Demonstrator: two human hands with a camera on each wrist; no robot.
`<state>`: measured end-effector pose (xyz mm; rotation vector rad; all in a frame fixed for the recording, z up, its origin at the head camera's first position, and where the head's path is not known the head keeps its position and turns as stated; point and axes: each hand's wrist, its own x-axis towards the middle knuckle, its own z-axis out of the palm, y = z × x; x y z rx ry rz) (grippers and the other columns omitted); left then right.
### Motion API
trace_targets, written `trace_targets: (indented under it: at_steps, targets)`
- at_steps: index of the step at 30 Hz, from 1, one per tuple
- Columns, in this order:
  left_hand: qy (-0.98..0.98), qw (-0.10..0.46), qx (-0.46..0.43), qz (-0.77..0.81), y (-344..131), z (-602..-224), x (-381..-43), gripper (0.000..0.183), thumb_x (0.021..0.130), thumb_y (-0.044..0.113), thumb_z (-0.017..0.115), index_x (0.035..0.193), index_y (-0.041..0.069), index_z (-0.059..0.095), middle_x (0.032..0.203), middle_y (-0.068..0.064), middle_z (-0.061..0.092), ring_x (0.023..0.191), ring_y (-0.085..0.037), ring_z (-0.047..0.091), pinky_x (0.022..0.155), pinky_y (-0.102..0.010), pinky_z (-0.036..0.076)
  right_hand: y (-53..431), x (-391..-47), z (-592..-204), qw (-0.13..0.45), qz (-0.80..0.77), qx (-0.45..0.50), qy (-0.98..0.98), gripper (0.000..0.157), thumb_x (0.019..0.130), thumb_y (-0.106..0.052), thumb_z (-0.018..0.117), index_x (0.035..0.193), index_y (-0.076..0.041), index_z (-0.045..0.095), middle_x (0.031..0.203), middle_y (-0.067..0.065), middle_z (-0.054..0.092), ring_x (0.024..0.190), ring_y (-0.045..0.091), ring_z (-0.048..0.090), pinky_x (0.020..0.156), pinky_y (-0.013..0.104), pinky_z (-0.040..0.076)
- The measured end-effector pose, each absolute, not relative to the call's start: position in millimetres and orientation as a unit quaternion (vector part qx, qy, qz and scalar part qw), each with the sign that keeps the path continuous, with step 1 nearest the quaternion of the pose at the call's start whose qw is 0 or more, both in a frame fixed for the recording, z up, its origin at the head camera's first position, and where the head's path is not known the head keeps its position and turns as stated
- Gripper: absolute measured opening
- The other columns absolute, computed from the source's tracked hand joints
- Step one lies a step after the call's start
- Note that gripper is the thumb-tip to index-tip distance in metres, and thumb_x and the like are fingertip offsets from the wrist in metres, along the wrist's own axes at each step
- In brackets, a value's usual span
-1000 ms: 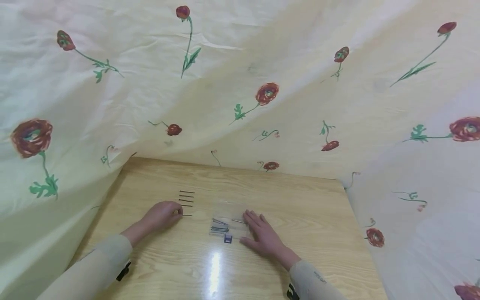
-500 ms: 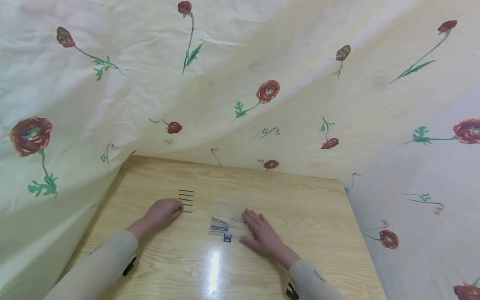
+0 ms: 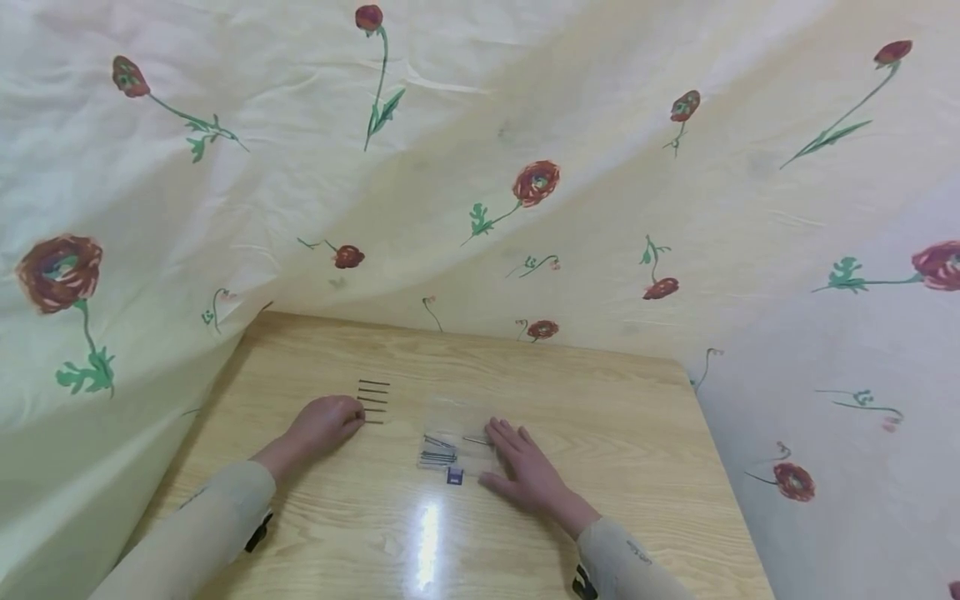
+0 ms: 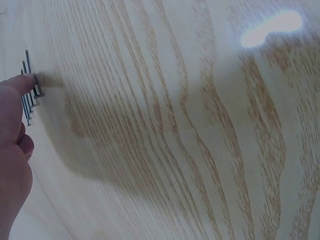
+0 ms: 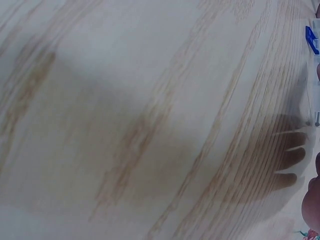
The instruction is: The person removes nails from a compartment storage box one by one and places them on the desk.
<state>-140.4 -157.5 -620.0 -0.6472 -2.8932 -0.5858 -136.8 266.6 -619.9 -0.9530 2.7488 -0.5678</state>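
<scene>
Several dark nails lie in a row on the wooden table, roughly parallel. My left hand is at the left end of the nearest nail, its fingertips pinching it close to the tabletop. In the left wrist view a fingertip touches that nail, and the finger partly covers the row. My right hand lies flat with spread fingers over the right side of a clear plastic bag. Inside the bag are more nails, with one loose nail near my right fingertips.
The light wooden table carries everything. A small blue label sits at the bag's near edge. Flowered cloth hangs along the table's back and both sides. A bright reflection shows on the tabletop in front of the bag.
My left hand has moved slightly away from me with the nearest nail, bringing it closer to the row. The right hand stays on the bag.
</scene>
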Motion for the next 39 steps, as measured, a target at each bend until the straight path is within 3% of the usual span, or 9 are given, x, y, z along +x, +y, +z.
trace_targets:
  at_steps: [9,15,20,27,34,39]
  targets:
    - [-0.953,0.059,-0.221,-0.200,-153,-617,-140,0.003,0.097,0.015,0.079,0.097,0.012,0.078,0.095,0.001,0.077,0.086,-0.018,0.073,0.078,-0.041,0.062,267,-135,-620,0.090,-0.190,-0.317,0.925,0.087,0.103,-0.055,0.066,0.169,-0.013,0.029,0.177,0.005,0.023,0.163,0.026,0.020,0.133,0.050,0.011]
    - [-0.939,0.055,-0.263,-0.215,-137,-600,-148,0.016,0.096,0.020,0.082,0.109,0.011,0.080,0.109,-0.004,0.080,0.100,-0.025,0.076,0.085,-0.045,0.063,268,-135,-619,0.083,-0.193,-0.319,0.924,0.086,0.102,-0.054,0.067,0.169,-0.012,0.030,0.176,0.008,0.025,0.163,0.028,0.021,0.132,0.051,0.013]
    - [-0.922,0.057,-0.307,-0.229,-118,-586,-154,0.022,0.093,0.023,0.084,0.111,0.011,0.080,0.110,-0.003,0.080,0.104,-0.026,0.076,0.092,-0.046,0.062,269,-134,-617,0.084,-0.195,-0.321,0.923,0.087,0.102,-0.054,0.066,0.169,-0.012,0.030,0.176,0.008,0.024,0.163,0.028,0.020,0.132,0.051,0.013]
    - [-0.913,0.016,-0.332,-0.236,-91,-576,-158,0.027,0.094,0.024,0.084,0.117,0.011,0.080,0.114,-0.004,0.079,0.104,-0.023,0.075,0.090,-0.041,0.063,269,-133,-616,0.081,-0.198,-0.328,0.920,0.087,0.103,-0.055,0.066,0.168,-0.011,0.030,0.176,0.009,0.023,0.163,0.030,0.021,0.132,0.053,0.013]
    - [-0.907,-0.041,-0.353,-0.226,-66,-581,-167,0.030,0.095,0.023,0.081,0.124,0.019,0.078,0.126,-0.001,0.077,0.117,-0.022,0.072,0.101,-0.043,0.059,269,-134,-617,0.076,-0.199,-0.329,0.920,0.086,0.102,-0.053,0.067,0.168,-0.011,0.032,0.176,0.010,0.025,0.162,0.030,0.023,0.132,0.054,0.014]
    - [-0.902,-0.064,-0.370,-0.214,-54,-584,-171,0.023,0.097,0.020,0.080,0.120,0.021,0.080,0.121,0.003,0.078,0.115,-0.019,0.072,0.102,-0.041,0.058,269,-133,-618,0.081,-0.190,-0.325,0.923,0.086,0.102,-0.056,0.065,0.169,-0.012,0.030,0.176,0.008,0.024,0.163,0.029,0.021,0.132,0.052,0.013]
